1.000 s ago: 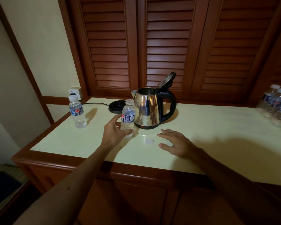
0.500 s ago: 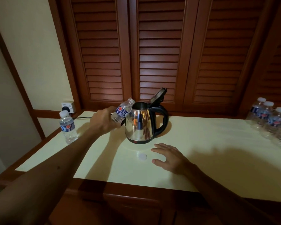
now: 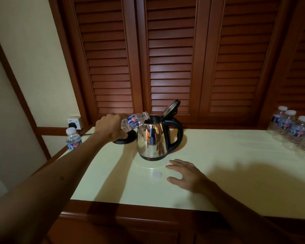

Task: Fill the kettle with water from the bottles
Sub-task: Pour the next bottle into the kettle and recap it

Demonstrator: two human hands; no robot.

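A pale countertop [image 3: 218, 173] is shown with a steel kettle [image 3: 152, 140], lid raised, at its centre; capped bottles [image 3: 289, 131] are grouped at 3 o'clock of the kettle and a single capped bottle [image 3: 73, 139] at 9 o'clock. An uncapped bottle [image 3: 133, 121], tipped with its neck over the kettle's open mouth, is gripped by the left hand [image 3: 111, 126]. The right hand [image 3: 185, 174] is laid flat, fingers spread and holding nothing, at 5 o'clock of the kettle, with a white cap [image 3: 156, 174] just at its 9 o'clock.
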